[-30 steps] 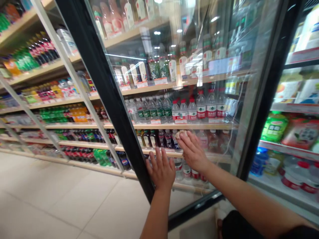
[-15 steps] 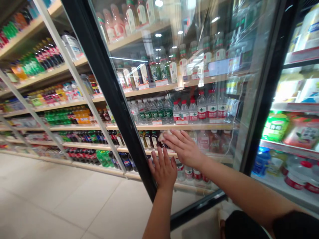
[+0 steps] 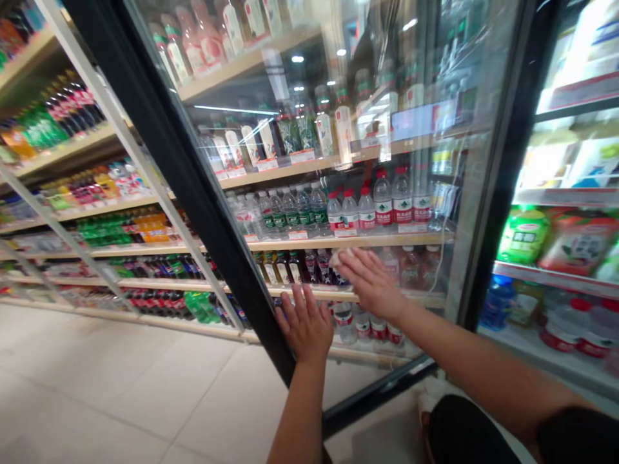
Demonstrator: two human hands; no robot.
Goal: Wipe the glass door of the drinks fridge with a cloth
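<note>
The right hand (image 3: 372,283) has its fingers nearly straight and lying close together over a pale cloth (image 3: 338,258), holding it under the fingertips against the glass door (image 3: 329,193); whether the thumb grips it too cannot be told. The left hand (image 3: 305,322) is spread flat, grasping nothing, low on the pane beside the black frame (image 3: 232,264). To work well here, the right hand should probably keep the cloth flat under even pressure, while the left steadies the door near its edge. The cloth sits in the pane's lower half, crumpled and mostly covered, so no long axis shows; its visible end pokes out up and left, where the right fingers point. The door's long axis runs with its frame, slanting from upper left to lower centre.
</note>
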